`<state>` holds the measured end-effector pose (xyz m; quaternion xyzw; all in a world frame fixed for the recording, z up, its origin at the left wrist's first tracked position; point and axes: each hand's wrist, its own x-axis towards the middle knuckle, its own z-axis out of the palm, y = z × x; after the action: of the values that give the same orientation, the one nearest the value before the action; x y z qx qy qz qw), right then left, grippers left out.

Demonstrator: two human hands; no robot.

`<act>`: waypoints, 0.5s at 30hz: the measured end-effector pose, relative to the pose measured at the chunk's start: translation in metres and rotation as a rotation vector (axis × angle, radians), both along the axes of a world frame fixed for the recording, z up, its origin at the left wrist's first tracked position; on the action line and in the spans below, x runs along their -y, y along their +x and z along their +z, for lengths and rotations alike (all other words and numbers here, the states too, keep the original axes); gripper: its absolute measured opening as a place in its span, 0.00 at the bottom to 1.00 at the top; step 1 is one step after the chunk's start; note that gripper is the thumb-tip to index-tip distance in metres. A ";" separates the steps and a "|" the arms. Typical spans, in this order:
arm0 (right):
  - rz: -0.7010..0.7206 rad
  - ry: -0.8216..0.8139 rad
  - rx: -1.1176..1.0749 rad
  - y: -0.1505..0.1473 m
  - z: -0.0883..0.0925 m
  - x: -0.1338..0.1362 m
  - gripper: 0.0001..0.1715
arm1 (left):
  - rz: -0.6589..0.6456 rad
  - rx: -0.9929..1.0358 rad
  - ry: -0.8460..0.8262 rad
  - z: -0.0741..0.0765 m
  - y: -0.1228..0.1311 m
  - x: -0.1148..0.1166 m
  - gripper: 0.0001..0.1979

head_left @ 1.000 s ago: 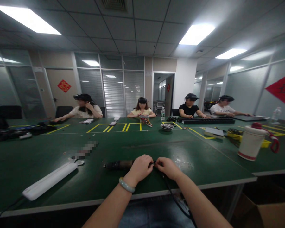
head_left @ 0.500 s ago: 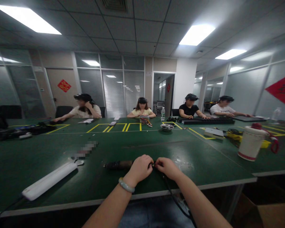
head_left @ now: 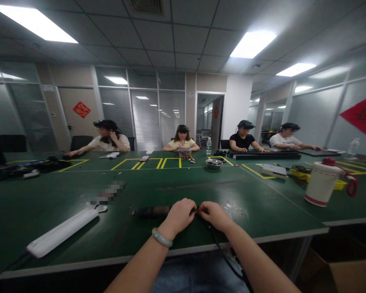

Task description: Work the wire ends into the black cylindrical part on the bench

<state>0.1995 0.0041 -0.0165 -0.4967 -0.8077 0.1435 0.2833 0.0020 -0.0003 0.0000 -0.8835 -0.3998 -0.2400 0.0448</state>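
Note:
My left hand [head_left: 180, 216], with a pale bangle on its wrist, is closed around the end of a dark, long tool [head_left: 152, 211] that lies on the green table [head_left: 79, 195]. My right hand [head_left: 214, 215] pinches the same spot from the right, fingertips touching those of the left. A black cable [head_left: 224, 254] runs from between the hands down over the table's front edge. What the fingertips grip is too small to make out.
A white power strip [head_left: 62, 231] lies at the left front. A white jug with a red lid [head_left: 322, 182] stands at the right. A metal bowl [head_left: 214, 163] sits mid-table. Several people sit along the far side. A cardboard box [head_left: 347, 274] is on the floor, lower right.

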 end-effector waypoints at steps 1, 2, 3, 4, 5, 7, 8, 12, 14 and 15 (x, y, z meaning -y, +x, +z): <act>-0.006 0.011 0.011 0.000 0.001 0.001 0.07 | 0.002 -0.002 0.002 0.000 0.000 0.000 0.05; -0.013 0.024 0.021 -0.001 0.002 0.001 0.07 | 0.003 -0.004 0.003 0.000 0.000 0.000 0.04; -0.020 0.037 0.031 -0.001 0.002 0.001 0.06 | 0.004 -0.006 0.005 -0.001 0.000 0.000 0.04; -0.026 0.045 0.039 -0.002 0.002 0.001 0.06 | 0.003 -0.007 0.007 -0.001 0.000 0.000 0.03; -0.029 0.048 0.044 -0.002 0.002 0.001 0.06 | -0.002 -0.009 0.010 -0.001 0.000 -0.001 0.03; -0.030 0.045 0.050 -0.002 0.001 0.000 0.06 | -0.014 -0.011 0.014 0.000 0.000 -0.001 0.03; -0.030 0.042 0.052 -0.002 0.000 -0.001 0.06 | -0.020 -0.011 0.015 0.000 0.000 -0.001 0.03; -0.027 0.032 0.049 -0.002 -0.001 -0.002 0.06 | -0.034 -0.002 0.018 0.000 0.000 -0.001 0.04; -0.024 0.024 0.047 -0.002 -0.002 -0.002 0.07 | -0.029 0.000 0.020 0.000 0.000 -0.001 0.05; -0.024 0.021 0.047 -0.002 -0.002 -0.002 0.07 | -0.022 -0.001 0.020 0.000 0.001 -0.001 0.06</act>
<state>0.1974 0.0065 -0.0181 -0.5068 -0.8094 0.1201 0.2712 0.0026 0.0006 0.0002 -0.8874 -0.3876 -0.2443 0.0511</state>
